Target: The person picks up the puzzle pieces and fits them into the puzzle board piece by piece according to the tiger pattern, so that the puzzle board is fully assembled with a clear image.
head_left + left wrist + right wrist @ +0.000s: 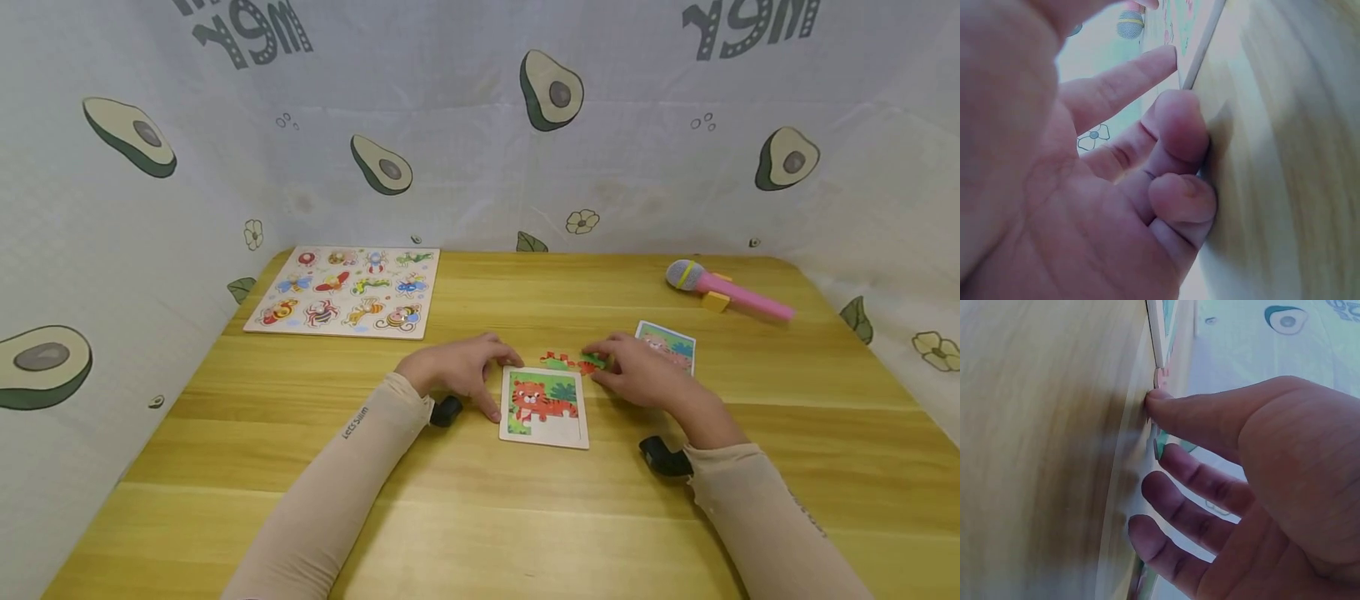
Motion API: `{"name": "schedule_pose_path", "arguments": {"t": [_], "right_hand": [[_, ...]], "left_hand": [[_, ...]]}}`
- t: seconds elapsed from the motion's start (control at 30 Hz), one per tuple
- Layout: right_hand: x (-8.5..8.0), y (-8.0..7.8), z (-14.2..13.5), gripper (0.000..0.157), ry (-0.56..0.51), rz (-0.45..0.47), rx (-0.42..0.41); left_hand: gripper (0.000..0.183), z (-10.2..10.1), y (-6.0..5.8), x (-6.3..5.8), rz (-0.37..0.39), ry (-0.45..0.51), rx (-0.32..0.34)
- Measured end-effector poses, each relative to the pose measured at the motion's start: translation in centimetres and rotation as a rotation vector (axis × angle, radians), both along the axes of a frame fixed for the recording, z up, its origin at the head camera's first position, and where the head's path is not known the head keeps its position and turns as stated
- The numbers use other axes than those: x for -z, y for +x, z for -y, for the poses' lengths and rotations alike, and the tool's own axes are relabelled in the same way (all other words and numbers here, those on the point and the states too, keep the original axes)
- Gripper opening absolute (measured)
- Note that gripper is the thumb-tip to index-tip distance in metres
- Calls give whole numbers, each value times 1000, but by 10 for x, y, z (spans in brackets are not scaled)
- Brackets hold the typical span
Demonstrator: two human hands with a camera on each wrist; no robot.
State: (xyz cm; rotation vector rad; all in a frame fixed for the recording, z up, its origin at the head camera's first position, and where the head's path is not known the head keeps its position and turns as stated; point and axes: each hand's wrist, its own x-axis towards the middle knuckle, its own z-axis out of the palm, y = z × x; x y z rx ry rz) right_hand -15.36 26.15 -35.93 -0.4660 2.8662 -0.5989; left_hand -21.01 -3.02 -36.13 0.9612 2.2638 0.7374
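Observation:
A square jigsaw board [545, 442] with a partly assembled tiger picture lies in front of me, its lower right part bare. My left hand [468, 371] rests at the board's left side, thumb and forefinger touching its edge; in the left wrist view, other fingers bend against the table. Beyond the board's far edge lie loose jigsaw pieces [557, 360] in red and green. My right hand [641, 371] pinches a green and red jigsaw piece [596, 360] between thumb and forefinger, its remaining fingers loosely spread. Part of that piece is hidden by the fingers.
A tiger picture card [681, 346] lies partly behind my right hand. A pink toy microphone [750, 300] rests at the back right beside yellow blocks [716, 302]. An insect peg puzzle [341, 292] occupies the back left. Avocado-printed cloth [465, 108] borders the wooden table [487, 533].

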Motion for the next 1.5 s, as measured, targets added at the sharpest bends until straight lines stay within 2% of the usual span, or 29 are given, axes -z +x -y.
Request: {"name": "schedule_pose_path", "arguments": {"t": [0.2, 0.4, 0.53, 0.67, 0.83, 1.23, 1.5], "right_hand": [[-4, 1, -1, 32, -13, -16, 27], [-7, -1, -5, 23, -38, 27, 69], [-8, -3, -9, 15, -53, 40, 54], [-10, -1, -10, 18, -34, 33, 7], [-14, 2, -11, 27, 2, 78, -30], [-21, 4, -14, 27, -46, 137, -37], [-25, 8, -14, 24, -137, 187, -26]], "left_hand": [[80, 1, 0, 0, 9, 4, -9], [80, 1, 0, 1, 4, 2, -3], [80, 0, 0, 2, 2, 4, -2], [80, 0, -1, 2, 4, 9, -3], [80, 0, 0, 2, 3, 6, 1], [81, 1, 1, 2, -5, 9, 12], [81, 1, 1, 4, -6, 8, 10]]}}
